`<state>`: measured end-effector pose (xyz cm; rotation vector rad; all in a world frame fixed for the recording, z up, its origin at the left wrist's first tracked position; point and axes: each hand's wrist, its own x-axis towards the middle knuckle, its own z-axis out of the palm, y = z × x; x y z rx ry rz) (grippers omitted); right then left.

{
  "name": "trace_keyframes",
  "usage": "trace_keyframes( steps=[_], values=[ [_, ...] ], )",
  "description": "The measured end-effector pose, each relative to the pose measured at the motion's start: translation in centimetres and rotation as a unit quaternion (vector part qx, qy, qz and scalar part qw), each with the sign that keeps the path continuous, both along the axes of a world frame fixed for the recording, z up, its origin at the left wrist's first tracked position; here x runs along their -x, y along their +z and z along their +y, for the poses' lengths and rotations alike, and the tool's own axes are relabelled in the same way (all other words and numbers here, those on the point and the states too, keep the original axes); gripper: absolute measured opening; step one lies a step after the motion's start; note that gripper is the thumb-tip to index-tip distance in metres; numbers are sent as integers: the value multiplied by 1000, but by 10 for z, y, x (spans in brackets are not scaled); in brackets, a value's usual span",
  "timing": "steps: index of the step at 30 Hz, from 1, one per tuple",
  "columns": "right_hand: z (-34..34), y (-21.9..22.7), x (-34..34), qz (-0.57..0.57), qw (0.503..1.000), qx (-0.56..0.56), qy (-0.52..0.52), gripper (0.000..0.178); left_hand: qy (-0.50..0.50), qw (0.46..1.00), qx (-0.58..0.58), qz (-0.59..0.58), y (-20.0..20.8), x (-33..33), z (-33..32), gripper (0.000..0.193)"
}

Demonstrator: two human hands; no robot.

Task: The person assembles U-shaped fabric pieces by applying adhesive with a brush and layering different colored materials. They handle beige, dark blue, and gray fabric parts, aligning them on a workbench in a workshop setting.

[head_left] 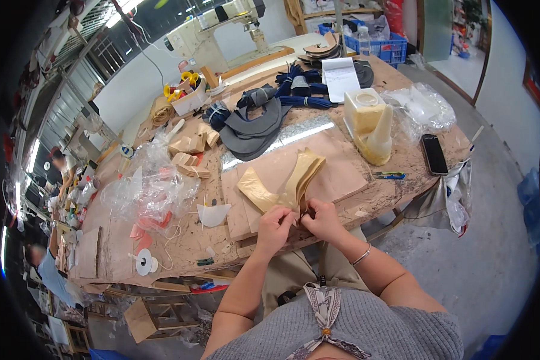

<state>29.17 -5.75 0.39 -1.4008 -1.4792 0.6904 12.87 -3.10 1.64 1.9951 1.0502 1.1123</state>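
Observation:
My left hand (pixel 275 227) and my right hand (pixel 321 219) meet at the near edge of the table, fingers pinched close together. Between and just beyond them are curved gold pieces (pixel 306 174), thin and sheet-like, stacked in layers on the right side. A single gold flap (pixel 257 188) spreads to the left. Both hands grip the near end of these pieces; the fingers hide exactly where each one holds. Under the pieces lies a tan board (pixel 342 180). A metal plate (pixel 288 141) shows along its far side.
Dark grey curved pieces (pixel 255 129) and blue bundles (pixel 306 90) lie beyond. To the right stand a glue container (pixel 366 120) and a phone (pixel 434 154), with a utility knife (pixel 389 175) nearer. Clear plastic bags (pixel 153 186) cover the left. A sewing machine (pixel 216 33) stands behind.

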Motion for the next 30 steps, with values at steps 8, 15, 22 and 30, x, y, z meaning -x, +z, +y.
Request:
trace_keyframes(
  steps=[8, 15, 22, 30],
  values=[
    [0, 2, -1, 115, 990, 74, 41, 28, 52, 998, -35, -24, -6, -6, -3, 15],
    [9, -6, -34, 196, 979, 55, -3, 20, 17, 799, 280, -532, -13, 29, 9, 7],
    [4, -10, -84, 420, 902, 75, -62, 15, 92, 756, 273, -588, 2, 93, 24, 15],
    [-21, -7, -164, 311, 938, 149, -27, 24, 71, 790, 318, -520, 83, 172, 18, 15]
  ],
)
